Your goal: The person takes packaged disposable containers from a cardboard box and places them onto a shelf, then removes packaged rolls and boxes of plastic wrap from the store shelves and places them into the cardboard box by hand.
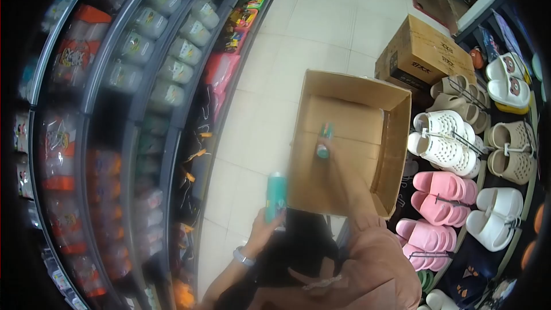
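Note:
My left hand is closed around the lower part of a teal cylindrical bottle, held upright just left of the box. A pale watch band circles that wrist. My right arm reaches into a large open cardboard box. Inside it, my right hand grips a smaller-looking teal bottle, slightly blurred. The fingers cover its middle, so only its two ends show. Bare cardboard shows around this hand, and I cannot tell whether the bottle touches the box floor.
Shelves of clear jars and packaged goods line the left side. To the right, racks hold white clogs, pink slippers and other footwear. A closed cardboard carton stands behind the open box. Pale floor tiles run along the aisle.

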Available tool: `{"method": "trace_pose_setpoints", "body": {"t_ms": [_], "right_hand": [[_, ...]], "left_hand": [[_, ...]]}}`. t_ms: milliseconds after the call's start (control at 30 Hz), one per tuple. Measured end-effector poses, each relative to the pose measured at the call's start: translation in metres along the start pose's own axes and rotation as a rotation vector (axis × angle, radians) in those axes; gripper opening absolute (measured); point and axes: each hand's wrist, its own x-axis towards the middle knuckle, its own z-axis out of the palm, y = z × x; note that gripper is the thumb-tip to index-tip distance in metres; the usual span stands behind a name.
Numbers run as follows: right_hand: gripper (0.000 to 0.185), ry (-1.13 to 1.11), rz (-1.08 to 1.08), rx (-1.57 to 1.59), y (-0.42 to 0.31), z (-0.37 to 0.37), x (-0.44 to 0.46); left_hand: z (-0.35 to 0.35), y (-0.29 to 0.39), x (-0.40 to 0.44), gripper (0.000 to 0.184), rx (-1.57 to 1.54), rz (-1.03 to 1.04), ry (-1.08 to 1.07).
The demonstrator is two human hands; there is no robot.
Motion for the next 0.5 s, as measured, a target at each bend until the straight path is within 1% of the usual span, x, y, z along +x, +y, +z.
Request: {"method": "trace_pose_setpoints", "body": {"t_ms": [100,167,200,233,300,333,400,467,500], "right_hand": [[0.045,0.004,-0.053,0.041,-0.042,0.017,-0.005],[0.051,0.025,-0.090,0.076,-0.052,0.017,-0.008],[0.051,-0.117,-0.114,0.050,-0.036,0.008,0.016],[0.051,-0.110,-0.111,0.052,-0.035,0.005,0.010],[0.042,-0.082,-0.156,-0.006,-0.022,0.001,-0.012],[0.034,-0.059,-0.146,0.102,0.017,0.008,0.009],[0.027,-0.242,-0.110,0.118,0.016,-0.001,-0.056],[0.025,-0.512,0.080,0.321,0.047,-0.008,-0.078],[0.029,-0.592,0.150,0.400,0.037,-0.011,-0.116]], "left_hand": [[0.005,0.009,0.007,0.048,0.039,-0.021,0.011],[0.011,0.012,0.013,0.048,0.030,0.026,-0.026],[0.013,0.013,0.017,0.048,0.031,0.019,-0.030],[0.015,0.013,0.022,0.049,0.035,0.005,-0.046],[0.020,0.019,0.030,0.050,0.040,-0.009,-0.069],[0.025,0.026,0.033,0.052,0.087,0.001,-0.082],[0.031,0.028,0.043,0.053,0.131,0.010,-0.096],[0.036,0.019,0.059,0.056,0.264,0.048,-0.068],[0.039,0.022,0.063,0.056,0.261,0.044,-0.071]]}}
